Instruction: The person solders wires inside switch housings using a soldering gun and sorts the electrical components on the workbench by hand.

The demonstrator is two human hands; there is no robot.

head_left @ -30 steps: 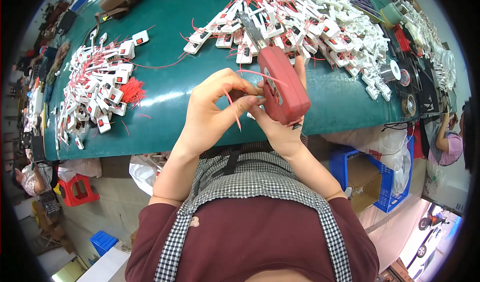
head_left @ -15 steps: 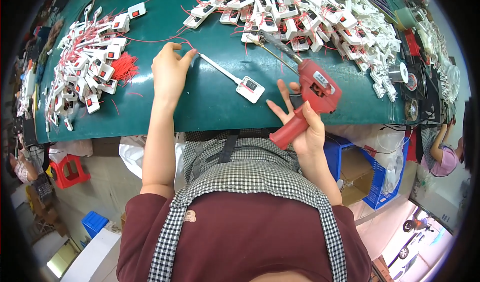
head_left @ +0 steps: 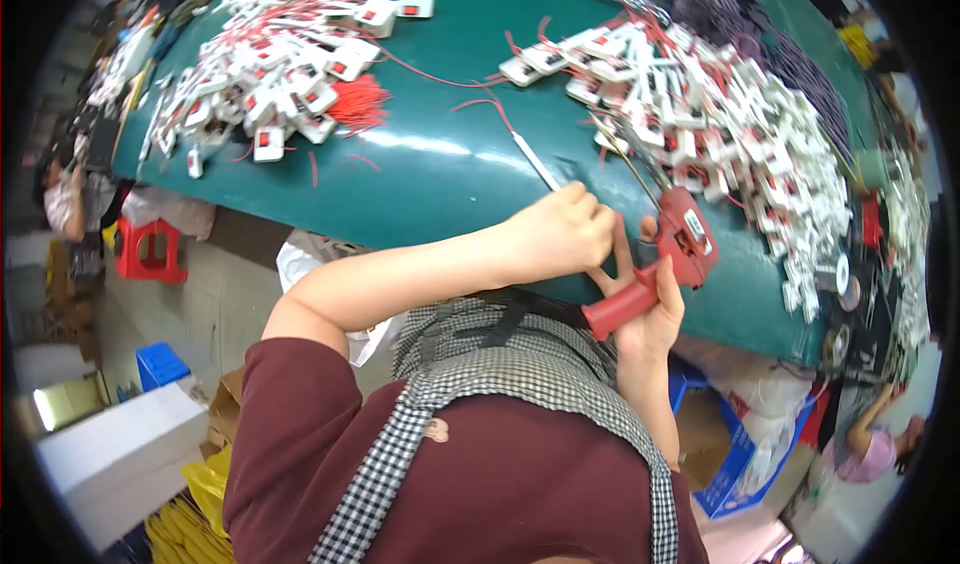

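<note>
I'm bending my left arm (head_left: 420, 272) across my front, my left grip (head_left: 563, 232) curling; I cannot tell whether it's pinching the white stick (head_left: 537, 161) slanting over the tabletop (head_left: 430, 194). My right grip (head_left: 645, 319) is holding a red soldering gun (head_left: 684, 232).

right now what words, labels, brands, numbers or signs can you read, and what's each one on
No text is readable.
Pale label on the red soldering gun in the right hand: too small and blurred.
Tan emblem on the maroon shirt: no legible lettering.
White switch pieces: any marks are too small.
</note>
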